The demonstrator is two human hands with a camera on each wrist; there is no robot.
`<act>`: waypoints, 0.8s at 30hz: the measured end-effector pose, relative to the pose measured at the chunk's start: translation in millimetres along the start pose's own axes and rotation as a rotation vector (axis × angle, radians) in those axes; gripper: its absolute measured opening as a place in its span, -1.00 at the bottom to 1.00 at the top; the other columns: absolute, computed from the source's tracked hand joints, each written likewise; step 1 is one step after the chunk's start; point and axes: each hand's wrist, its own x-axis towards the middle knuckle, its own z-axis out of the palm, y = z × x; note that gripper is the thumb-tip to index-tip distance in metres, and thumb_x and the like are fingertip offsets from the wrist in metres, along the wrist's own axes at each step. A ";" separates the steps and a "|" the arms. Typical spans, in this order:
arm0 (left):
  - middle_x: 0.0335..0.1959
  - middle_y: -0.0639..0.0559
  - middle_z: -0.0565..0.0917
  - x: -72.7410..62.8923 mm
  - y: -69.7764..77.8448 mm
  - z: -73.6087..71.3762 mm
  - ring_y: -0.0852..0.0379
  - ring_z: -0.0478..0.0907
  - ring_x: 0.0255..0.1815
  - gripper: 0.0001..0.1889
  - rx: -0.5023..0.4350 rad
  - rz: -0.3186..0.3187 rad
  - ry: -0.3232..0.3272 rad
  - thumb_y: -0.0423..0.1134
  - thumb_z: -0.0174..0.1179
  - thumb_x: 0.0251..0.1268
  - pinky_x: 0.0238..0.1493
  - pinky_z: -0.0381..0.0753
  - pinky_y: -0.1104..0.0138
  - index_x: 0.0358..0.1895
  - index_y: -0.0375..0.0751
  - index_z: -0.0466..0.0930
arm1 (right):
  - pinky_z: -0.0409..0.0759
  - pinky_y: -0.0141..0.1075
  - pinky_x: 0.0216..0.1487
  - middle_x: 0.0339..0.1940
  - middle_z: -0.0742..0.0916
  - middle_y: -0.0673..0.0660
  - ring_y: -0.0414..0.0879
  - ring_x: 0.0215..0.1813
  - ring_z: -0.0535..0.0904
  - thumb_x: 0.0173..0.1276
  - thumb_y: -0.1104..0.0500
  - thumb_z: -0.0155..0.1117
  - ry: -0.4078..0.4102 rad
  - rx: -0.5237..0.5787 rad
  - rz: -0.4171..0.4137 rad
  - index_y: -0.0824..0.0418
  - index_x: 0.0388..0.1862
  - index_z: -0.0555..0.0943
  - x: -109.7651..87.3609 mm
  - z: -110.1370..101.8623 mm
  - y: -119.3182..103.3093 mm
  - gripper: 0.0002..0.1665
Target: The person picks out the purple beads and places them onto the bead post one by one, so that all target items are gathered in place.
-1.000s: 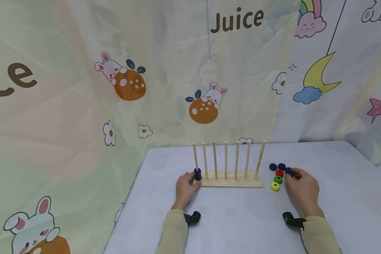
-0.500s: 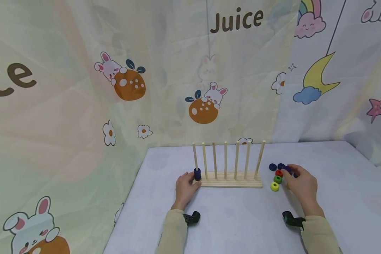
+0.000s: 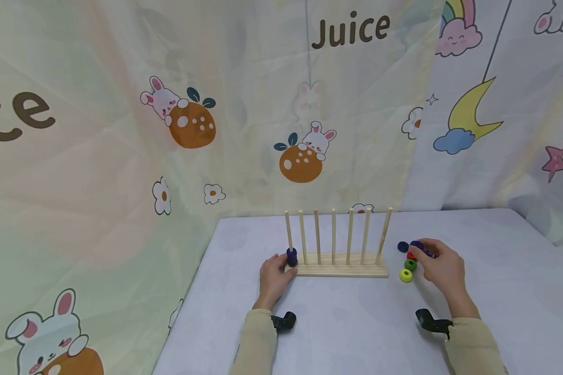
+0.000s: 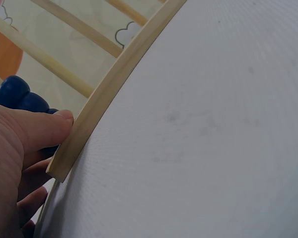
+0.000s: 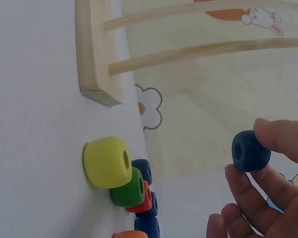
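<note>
A wooden peg stand (image 3: 342,271) with a row of several upright pegs sits on the table. Dark blue beads (image 3: 291,257) are stacked on its leftmost peg. My left hand (image 3: 274,281) grips the left end of the base, its thumb (image 4: 49,130) on the front edge beside the beads. Right of the stand, my right hand (image 3: 444,265) pinches a blue bead (image 5: 252,151) between thumb and fingers, raised off the table with its hole showing in the right wrist view.
Loose beads lie right of the stand: a yellow bead (image 3: 405,275), a green bead (image 3: 410,265), a red bead (image 5: 145,198) and several blue ones, one blue bead (image 3: 403,247) at the back left. An orange bead (image 5: 130,235) shows low in the right wrist view. A printed curtain (image 3: 244,104) hangs behind the table.
My right hand has lifted the blue bead from the group and moved slightly left and up with it. The left hand and the peg stand have stayed where they were.
</note>
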 end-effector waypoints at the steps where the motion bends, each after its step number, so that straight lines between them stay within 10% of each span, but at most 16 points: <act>1: 0.03 -0.09 0.71 0.1 -0.1 0.0 -0.16 0.42 0.32 -0.52 -0.004 0.001 0.000 -0.21 0.38 0.10 0.45 0.07 -0.10 0.14 -0.22 0.62 | 0.50 -0.37 -0.51 0.00 0.65 0.31 0.07 -0.12 0.48 0.37 -0.25 0.18 -0.008 0.010 -0.008 0.26 0.22 0.51 -0.2 -0.8 -1.1 -0.30; 24: 0.01 -0.13 0.71 -1.3 0.7 -1.0 -0.19 0.43 0.30 -0.53 0.003 0.013 0.013 -0.22 0.38 0.10 0.43 0.11 -0.13 0.12 -0.27 0.63 | 0.49 -0.55 -0.25 -0.09 0.71 0.25 0.12 -0.07 0.60 0.36 -0.12 0.28 -0.085 0.046 -0.243 0.27 0.14 0.56 -14.2 -4.7 -37.0 -0.43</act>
